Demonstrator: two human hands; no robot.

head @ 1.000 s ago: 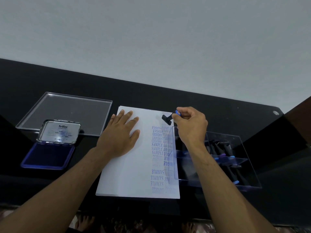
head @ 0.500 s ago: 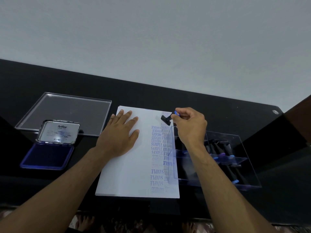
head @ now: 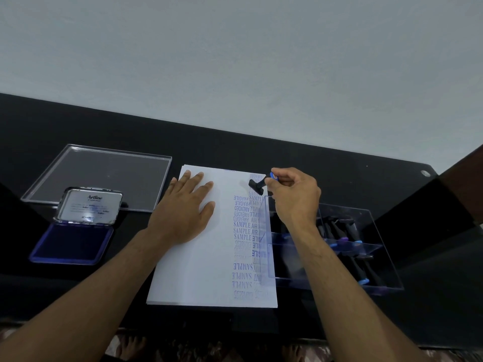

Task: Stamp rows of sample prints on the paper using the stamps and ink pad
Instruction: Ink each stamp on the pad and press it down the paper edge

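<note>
A white sheet of paper (head: 198, 270) lies on the black table, with columns of blue prints down its right side. My left hand (head: 184, 211) rests flat on the paper's upper left part, fingers straight. My right hand (head: 294, 195) pinches a small black stamp (head: 257, 184) with a blue cap by its handle, holding it tilted just over the paper's top right corner, its base lifted off a faint print. The open blue ink pad (head: 72, 244) sits at the left, its silver lid standing up.
A clear acrylic tray (head: 376, 257) holding several black stamps stands right of the paper, partly overlapping its edge. A clear flat lid (head: 102, 176) lies behind the ink pad. The table's far edge meets a grey wall.
My right hand has lifted the stamp a little and shifted it left, uncovering a fresh faint print at the paper's top right corner. The left hand has stayed put.
</note>
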